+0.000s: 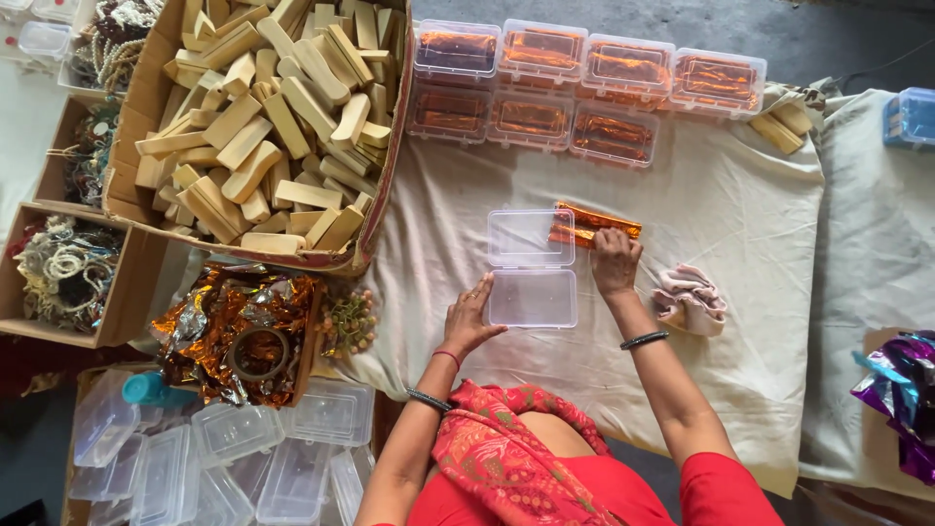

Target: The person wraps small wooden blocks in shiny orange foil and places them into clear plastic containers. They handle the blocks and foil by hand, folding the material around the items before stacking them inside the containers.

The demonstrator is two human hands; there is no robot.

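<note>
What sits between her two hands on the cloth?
In the head view, an open clear plastic box lies between the left hand and right hand, which rests on an orange foil packet.

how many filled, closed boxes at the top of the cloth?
7. Back row of four. Front row of three. Each holds an orange foil packet. None looks hidden.

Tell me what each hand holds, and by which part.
The right hand grips the orange foil-wrapped piece near its middle. The left hand holds nothing; its fingers rest against the open clear plastic box at its left edge.
</note>
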